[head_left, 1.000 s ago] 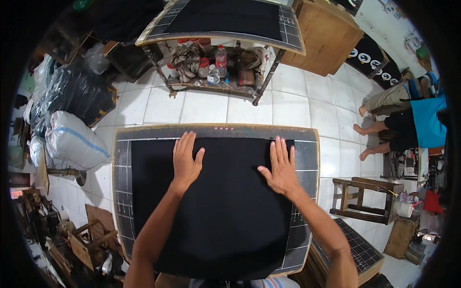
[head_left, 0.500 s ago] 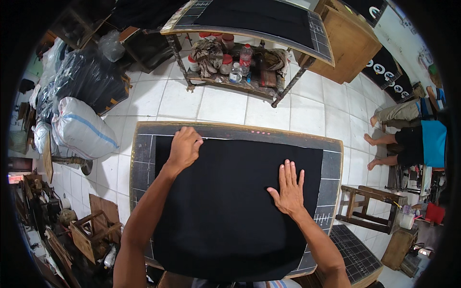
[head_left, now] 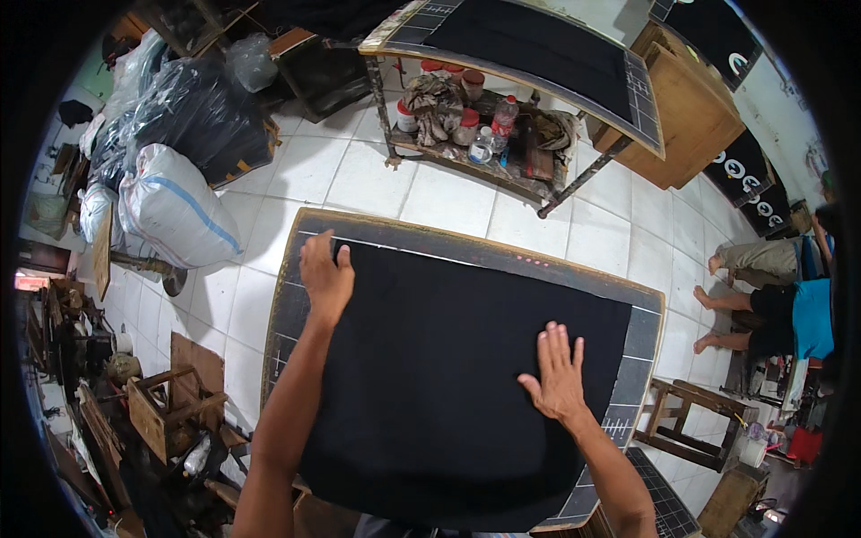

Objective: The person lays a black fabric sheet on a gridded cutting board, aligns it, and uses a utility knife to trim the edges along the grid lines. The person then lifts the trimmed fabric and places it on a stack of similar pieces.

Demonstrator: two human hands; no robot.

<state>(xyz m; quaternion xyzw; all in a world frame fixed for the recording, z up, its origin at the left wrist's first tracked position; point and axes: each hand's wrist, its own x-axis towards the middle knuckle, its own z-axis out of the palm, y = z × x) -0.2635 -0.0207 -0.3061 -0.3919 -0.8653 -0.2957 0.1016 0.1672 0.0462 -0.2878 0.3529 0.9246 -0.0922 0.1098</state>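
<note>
A large black cloth (head_left: 457,386) lies over a dark board (head_left: 285,309) with white ruled lines and a wooden rim. It drapes down at the near side, toward me. At the cloth's far left corner, my left hand (head_left: 327,280) rests with thumb and fingers apart, partly on the cloth and partly by the board's margin. My right hand (head_left: 558,381) lies flat on the right part of the cloth, its fingers stretched out and thumb spread.
Beyond the board stands a table (head_left: 650,112) with another black cloth; bottles and jars fill its lower shelf (head_left: 466,166). A stuffed white sack (head_left: 175,211) is at left. Wooden stools (head_left: 175,408) flank me, one (head_left: 695,421) at right. People (head_left: 762,296) are at far right.
My left hand has moved left along the cloth's far edge to its corner, and its curled fingers have opened. The right hand stays flat on the cloth. The whole view has tilted.
</note>
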